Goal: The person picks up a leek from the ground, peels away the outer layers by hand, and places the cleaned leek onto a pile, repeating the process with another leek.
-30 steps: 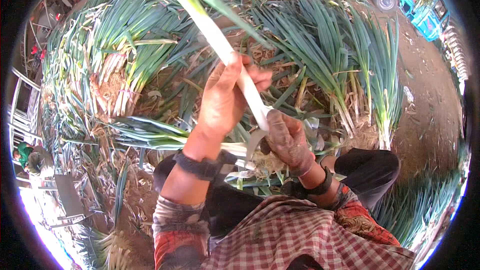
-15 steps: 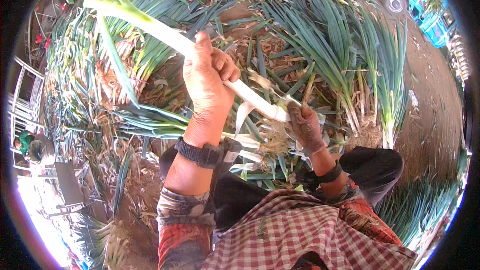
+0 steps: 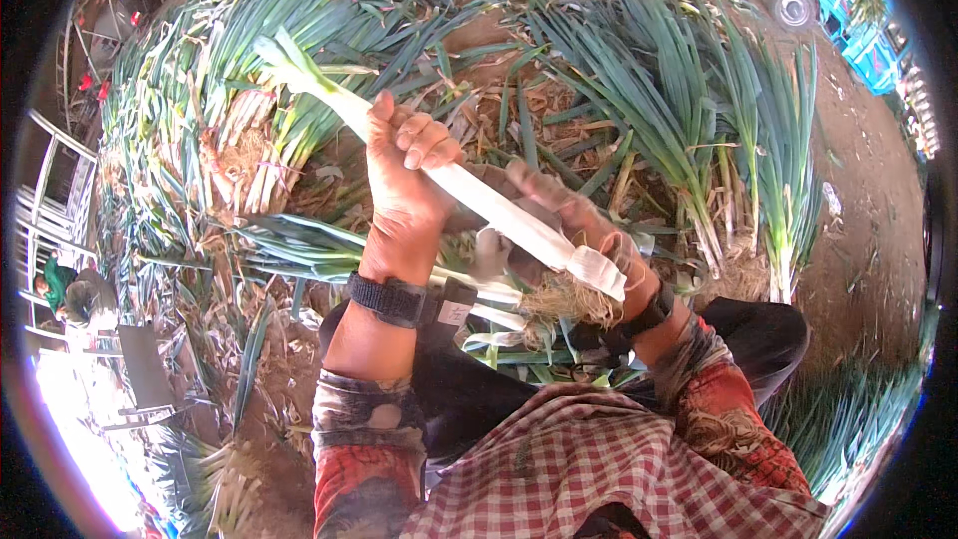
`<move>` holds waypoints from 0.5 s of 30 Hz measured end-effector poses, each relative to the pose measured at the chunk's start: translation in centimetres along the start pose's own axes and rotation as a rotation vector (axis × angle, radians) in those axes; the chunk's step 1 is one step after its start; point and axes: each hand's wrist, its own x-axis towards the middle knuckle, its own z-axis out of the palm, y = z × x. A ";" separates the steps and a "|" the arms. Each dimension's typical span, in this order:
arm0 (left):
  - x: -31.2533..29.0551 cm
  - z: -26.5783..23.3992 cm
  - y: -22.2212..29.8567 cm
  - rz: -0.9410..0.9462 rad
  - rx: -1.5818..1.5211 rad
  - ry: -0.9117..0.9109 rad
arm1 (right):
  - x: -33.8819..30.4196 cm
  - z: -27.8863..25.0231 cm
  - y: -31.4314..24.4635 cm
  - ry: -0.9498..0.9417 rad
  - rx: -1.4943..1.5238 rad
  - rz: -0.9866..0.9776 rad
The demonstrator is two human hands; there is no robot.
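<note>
A long white-stemmed leek [image 3: 491, 208] slants across the middle, its green leaf end at the upper left and its rooted base at the lower right. My left hand [image 3: 407, 165] is closed around its upper stem. Behind the lower stem is my right hand [image 3: 579, 215], smeared by motion and partly hidden, so its grip cannot be made out. Loose peel hangs near the base. Beneath, more leeks [image 3: 317, 245] lie across in front of my lap, with a tangle of pale roots [image 3: 559, 304] at their right ends.
Bundled leeks [image 3: 264, 135] stand at the left, and another upright bunch [image 3: 689, 130] at the right. Dry leaf litter [image 3: 284, 359] covers the ground. A blue vehicle [image 3: 833, 0] is at the far right, white metal railings [image 3: 50, 210] at the left, beside a person [image 3: 80, 289].
My right hand has moved from the leek's base up and left behind the stem. The leek has shifted down and right in my left hand's grip, and its leaf end looks narrower.
</note>
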 end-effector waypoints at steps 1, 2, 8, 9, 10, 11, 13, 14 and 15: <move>0.2 0.1 -0.2 -0.018 -0.061 0.002 | -0.2 0.2 0.2 -0.041 -0.123 0.047; 0.4 0.0 -0.3 -0.038 -0.122 0.004 | -0.5 0.3 0.5 -0.081 -0.245 0.093; 0.4 0.0 2.6 0.155 0.043 0.144 | -7.6 -0.4 3.6 0.057 -0.627 -0.157; 0.4 -0.1 3.0 0.249 0.123 0.207 | -9.7 -0.8 3.6 0.118 -0.985 -0.272; 0.4 0.0 3.5 0.346 0.204 0.265 | -11.4 -1.3 3.2 0.177 -1.345 -0.394; 0.5 0.1 4.6 0.345 0.155 0.267 | -12.1 -2.1 2.8 0.170 -1.344 -0.397; 0.5 0.1 3.8 0.378 0.249 0.294 | -13.1 -3.0 2.1 0.374 -1.138 0.445; 0.5 0.1 3.3 0.414 0.346 0.323 | -12.8 -3.0 2.0 0.374 -1.139 0.444; 0.8 0.6 1.7 0.383 0.383 0.393 | -12.0 -2.4 1.1 0.509 -1.263 0.107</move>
